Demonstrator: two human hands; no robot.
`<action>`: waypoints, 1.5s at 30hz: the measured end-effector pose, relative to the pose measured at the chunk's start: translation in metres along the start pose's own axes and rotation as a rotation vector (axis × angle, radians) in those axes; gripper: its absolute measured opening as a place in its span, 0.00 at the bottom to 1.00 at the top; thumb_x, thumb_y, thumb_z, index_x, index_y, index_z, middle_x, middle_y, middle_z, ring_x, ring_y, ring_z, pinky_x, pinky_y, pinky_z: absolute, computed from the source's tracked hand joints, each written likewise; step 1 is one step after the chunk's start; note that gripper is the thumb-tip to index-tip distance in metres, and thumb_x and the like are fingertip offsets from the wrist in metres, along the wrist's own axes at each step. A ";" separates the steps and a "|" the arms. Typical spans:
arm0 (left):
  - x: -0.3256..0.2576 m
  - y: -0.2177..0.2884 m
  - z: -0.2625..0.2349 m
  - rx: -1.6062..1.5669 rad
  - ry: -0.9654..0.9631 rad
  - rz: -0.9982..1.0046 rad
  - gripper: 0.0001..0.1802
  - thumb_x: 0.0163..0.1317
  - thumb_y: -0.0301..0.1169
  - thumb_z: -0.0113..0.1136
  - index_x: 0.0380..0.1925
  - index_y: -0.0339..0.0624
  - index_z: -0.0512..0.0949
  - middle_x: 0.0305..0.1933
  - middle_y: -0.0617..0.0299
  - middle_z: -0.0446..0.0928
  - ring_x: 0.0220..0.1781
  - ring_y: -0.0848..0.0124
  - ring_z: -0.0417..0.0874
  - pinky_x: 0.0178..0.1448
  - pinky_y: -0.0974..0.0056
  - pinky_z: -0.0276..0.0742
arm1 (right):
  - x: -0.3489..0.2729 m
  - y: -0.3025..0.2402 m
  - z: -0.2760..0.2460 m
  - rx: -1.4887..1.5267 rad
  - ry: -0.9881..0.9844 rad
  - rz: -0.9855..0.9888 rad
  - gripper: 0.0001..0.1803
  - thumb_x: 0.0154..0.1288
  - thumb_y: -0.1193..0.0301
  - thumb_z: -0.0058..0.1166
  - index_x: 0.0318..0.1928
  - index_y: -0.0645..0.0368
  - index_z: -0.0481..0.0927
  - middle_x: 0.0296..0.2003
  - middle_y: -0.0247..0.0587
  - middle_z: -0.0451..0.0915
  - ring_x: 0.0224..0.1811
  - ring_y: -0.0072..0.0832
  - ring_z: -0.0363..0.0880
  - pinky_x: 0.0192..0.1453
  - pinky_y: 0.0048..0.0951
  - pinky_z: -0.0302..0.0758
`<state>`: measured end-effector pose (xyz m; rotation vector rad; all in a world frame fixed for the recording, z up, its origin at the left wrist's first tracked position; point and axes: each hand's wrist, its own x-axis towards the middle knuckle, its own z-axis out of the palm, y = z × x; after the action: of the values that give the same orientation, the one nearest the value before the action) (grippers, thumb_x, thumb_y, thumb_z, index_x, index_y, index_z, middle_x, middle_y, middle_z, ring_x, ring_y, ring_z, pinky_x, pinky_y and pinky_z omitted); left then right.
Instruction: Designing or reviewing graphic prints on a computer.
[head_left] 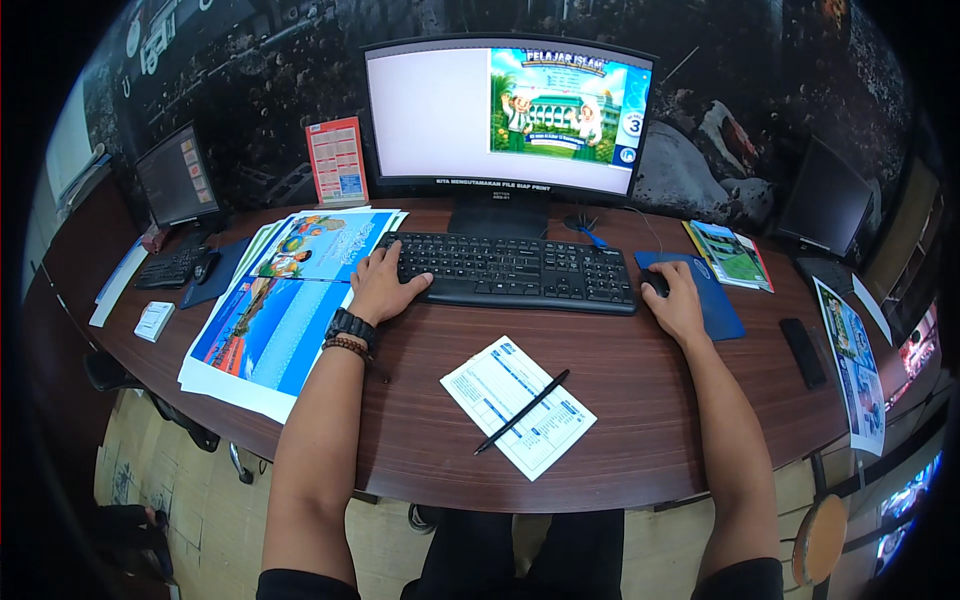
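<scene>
While the left hand [378,283] lies flat on the left end of the keyboard [515,270], fingers spread loosely over the keys and gripping nothing, the right hand [676,300] cups a dark mouse [653,283] on the blue mouse pad [712,300], fingers curved over it; the mouse is mostly hidden under the palm, so only its left edge shows. The keyboard sits between the two hands, just in front of the monitor [505,115], whose screen shows a white page with a colourful poster at the upper right; the mouse pad touches the keyboard's right end. A watch [351,327] and a bead bracelet circle the left wrist. Nearer the person, between the forearms and apart from both hands, a printed form [500,385] lies on the brown desk [640,400] with a black pen [522,411] slanted across it. Left of the left hand, large colour prints [265,325] are stacked, their edge just beside the wrist; a second keyboard [170,268] and small monitor [177,180] stand farther left. Right of the pad lie booklets [735,255] and a black phone [803,352].
</scene>
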<state>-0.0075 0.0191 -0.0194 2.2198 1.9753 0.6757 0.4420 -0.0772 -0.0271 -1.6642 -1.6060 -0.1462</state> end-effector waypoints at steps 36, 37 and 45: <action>-0.010 0.011 -0.002 -0.002 -0.040 -0.039 0.43 0.62 0.57 0.60 0.73 0.50 0.62 0.76 0.39 0.54 0.79 0.44 0.47 0.75 0.27 0.37 | 0.001 0.001 0.000 0.028 -0.041 -0.021 0.18 0.61 0.64 0.60 0.51 0.57 0.81 0.52 0.49 0.73 0.55 0.49 0.76 0.60 0.43 0.74; -0.010 0.011 -0.003 -0.002 -0.039 -0.040 0.43 0.62 0.57 0.60 0.73 0.50 0.62 0.76 0.39 0.54 0.79 0.44 0.47 0.75 0.27 0.37 | 0.002 0.001 0.000 0.017 -0.036 -0.013 0.18 0.60 0.65 0.60 0.50 0.57 0.81 0.52 0.49 0.73 0.55 0.49 0.76 0.59 0.43 0.74; -0.011 0.009 -0.002 -0.004 -0.035 -0.037 0.43 0.62 0.58 0.59 0.72 0.50 0.63 0.76 0.39 0.53 0.79 0.44 0.47 0.75 0.27 0.36 | 0.001 0.001 0.001 -0.019 0.008 0.021 0.18 0.58 0.66 0.60 0.49 0.57 0.82 0.51 0.49 0.74 0.54 0.49 0.76 0.58 0.43 0.74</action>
<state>-0.0005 0.0070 -0.0173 2.1711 1.9912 0.6315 0.4422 -0.0758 -0.0277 -1.6923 -1.5845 -0.1575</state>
